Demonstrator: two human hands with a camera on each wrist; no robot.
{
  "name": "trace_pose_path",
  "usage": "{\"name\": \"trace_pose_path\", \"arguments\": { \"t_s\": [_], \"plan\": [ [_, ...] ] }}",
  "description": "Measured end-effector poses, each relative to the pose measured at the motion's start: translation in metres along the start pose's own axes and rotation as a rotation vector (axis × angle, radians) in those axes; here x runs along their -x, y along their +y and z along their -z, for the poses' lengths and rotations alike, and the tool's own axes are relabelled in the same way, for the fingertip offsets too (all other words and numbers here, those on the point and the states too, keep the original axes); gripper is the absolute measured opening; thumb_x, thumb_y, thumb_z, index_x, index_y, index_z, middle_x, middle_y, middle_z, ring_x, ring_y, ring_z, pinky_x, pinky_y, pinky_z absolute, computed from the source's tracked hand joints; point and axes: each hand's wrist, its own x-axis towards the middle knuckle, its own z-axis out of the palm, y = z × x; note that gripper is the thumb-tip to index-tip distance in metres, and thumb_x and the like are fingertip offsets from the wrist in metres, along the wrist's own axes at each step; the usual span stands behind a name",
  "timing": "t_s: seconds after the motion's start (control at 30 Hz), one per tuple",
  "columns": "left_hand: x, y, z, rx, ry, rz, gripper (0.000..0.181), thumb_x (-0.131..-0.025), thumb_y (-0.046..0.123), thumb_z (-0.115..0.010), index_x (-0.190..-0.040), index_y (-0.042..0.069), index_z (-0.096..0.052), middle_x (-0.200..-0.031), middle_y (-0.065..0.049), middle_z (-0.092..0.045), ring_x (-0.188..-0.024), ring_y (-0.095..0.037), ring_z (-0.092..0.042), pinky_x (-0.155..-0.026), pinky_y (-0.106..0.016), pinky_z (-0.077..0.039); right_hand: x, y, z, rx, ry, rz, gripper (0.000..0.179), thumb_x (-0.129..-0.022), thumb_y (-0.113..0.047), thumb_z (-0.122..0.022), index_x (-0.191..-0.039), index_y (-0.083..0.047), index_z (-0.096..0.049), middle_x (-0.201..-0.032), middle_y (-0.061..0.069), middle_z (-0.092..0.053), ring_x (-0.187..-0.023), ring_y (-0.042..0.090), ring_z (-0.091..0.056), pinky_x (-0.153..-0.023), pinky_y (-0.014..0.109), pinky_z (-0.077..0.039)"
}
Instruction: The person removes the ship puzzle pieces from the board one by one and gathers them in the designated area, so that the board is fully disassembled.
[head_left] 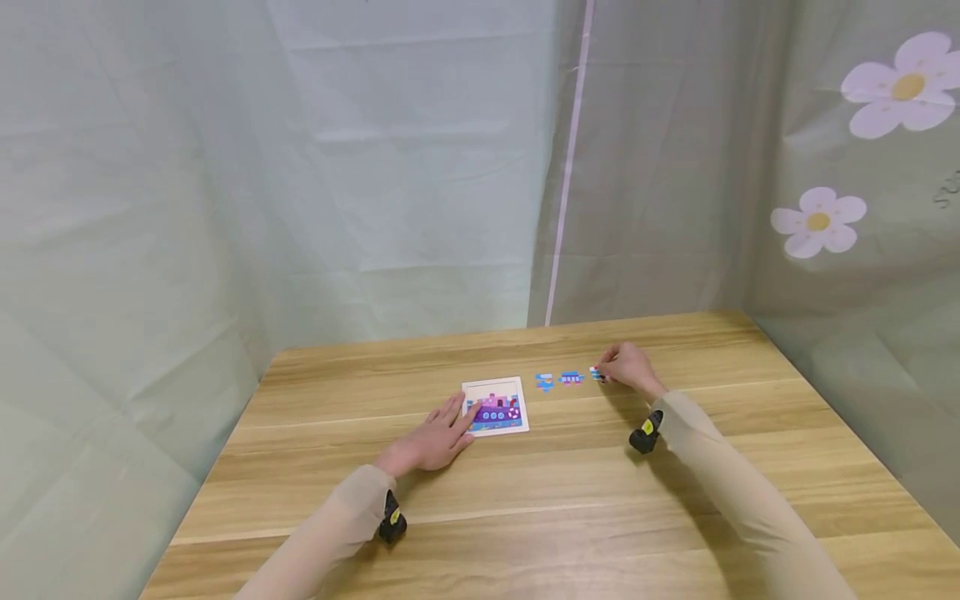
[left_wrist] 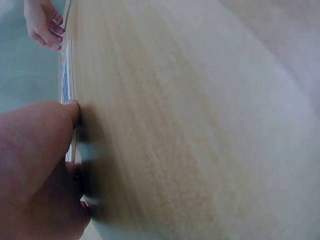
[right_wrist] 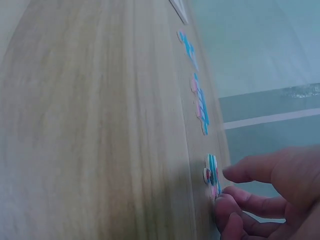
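A white-framed puzzle board [head_left: 510, 387] with a purple ship picture lies flat on the table. My left hand [head_left: 437, 435] rests at its left side, fingers extended over the edge and onto the picture. In the left wrist view, the thumb [left_wrist: 70, 114] is at the board's edge. To the board's right, two jigsaw pieces lie in a row: a blue and orange one [head_left: 544, 382] and a blue-purple one [head_left: 572, 378]. My right hand [head_left: 632, 367] is at a third, striped piece [right_wrist: 212, 170], which lies on the table. Fingertips touch its end; the thumb sits slightly apart.
The wooden table [head_left: 525, 517] has its back edge close behind the pieces. Pale curtains [head_left: 405, 167] hang behind and at both sides, with flower prints [head_left: 819, 222] on the right. A black wrist camera [head_left: 647, 433] is strapped at each sleeve cuff.
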Motion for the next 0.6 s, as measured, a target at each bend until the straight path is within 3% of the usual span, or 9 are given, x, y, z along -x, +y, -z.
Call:
{"name": "trace_pose_path", "arguments": {
  "t_s": [0.13,0.4,0.6],
  "plan": [
    [0.001,0.002,0.003,0.025,0.003,-0.006,0.058,-0.106,0.035,-0.03,-0.156,0.012,-0.013,-0.162,-0.023,0.0,-0.15,-0.038,-0.002,-0.119,-0.058,-0.012,0.001,-0.002,-0.001,0.023,0.016,0.001,0.018,-0.088,-0.013,-0.06,-0.093,0.003,-0.068,-0.063,0.002,-0.063,-0.056,0.01,-0.05,-0.052,0.022,-0.038],
    [0.001,0.002,0.002,0.008,0.003,-0.002,0.058,-0.106,0.036,-0.029,-0.157,0.014,-0.012,-0.161,-0.024,0.001,-0.15,-0.038,-0.001,-0.12,-0.057,-0.011,0.001,-0.011,-0.002,0.021,0.059,0.045,0.022,-0.089,-0.012,-0.056,-0.099,0.005,-0.067,-0.091,0.019,-0.07,-0.061,0.011,-0.057,-0.054,0.021,-0.043],
    [-0.002,0.002,0.003,-0.005,0.01,-0.007,0.056,-0.106,0.033,-0.031,-0.156,0.012,-0.015,-0.161,-0.025,-0.002,-0.15,-0.04,-0.004,-0.119,-0.058,-0.014,0.003,-0.018,-0.006,-0.002,0.1,0.107,0.02,-0.09,-0.009,-0.055,-0.097,0.006,-0.066,-0.09,0.022,-0.07,-0.052,0.01,-0.058,-0.049,0.022,-0.046]
  ]
}}
